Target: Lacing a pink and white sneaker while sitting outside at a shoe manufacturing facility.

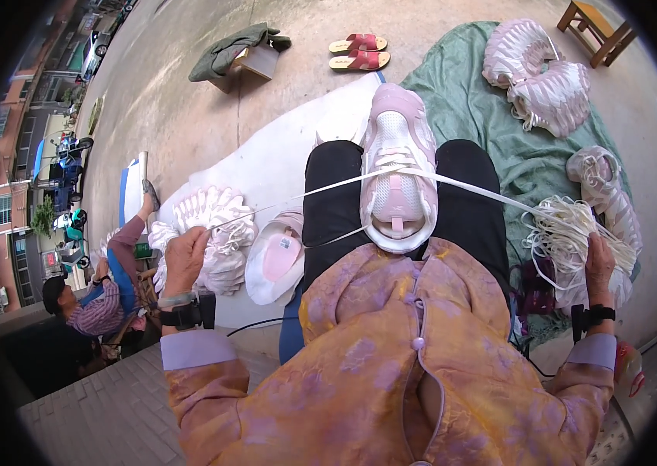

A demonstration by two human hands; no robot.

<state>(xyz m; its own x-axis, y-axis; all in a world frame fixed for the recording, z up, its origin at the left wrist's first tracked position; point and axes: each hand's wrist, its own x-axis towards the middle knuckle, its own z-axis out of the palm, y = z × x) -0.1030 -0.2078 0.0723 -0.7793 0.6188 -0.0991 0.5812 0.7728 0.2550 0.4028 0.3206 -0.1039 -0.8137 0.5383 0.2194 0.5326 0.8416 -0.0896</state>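
Observation:
A pink and white sneaker (397,147) rests between my thighs, toe pointing away from me. One white shoelace (321,189) threads through its upper eyelets, and its two ends stretch out to either side. My left hand (185,260) is out to the left, fingers pinched closed on one end. On the right, the other end runs toward a loose bundle of white laces (565,229). My right hand (599,264) is closed at the bundle's edge; the lace's path there is lost among the strands, but it appears drawn tight toward that hand.
Stacked sneakers (212,233) and a single upturned shoe (276,256) lie left on a white sheet (266,155). More shoes (538,78) sit on a green cloth (460,78). Red slippers (359,60), a wooden stool (596,31) and a seated person (99,311) are farther off.

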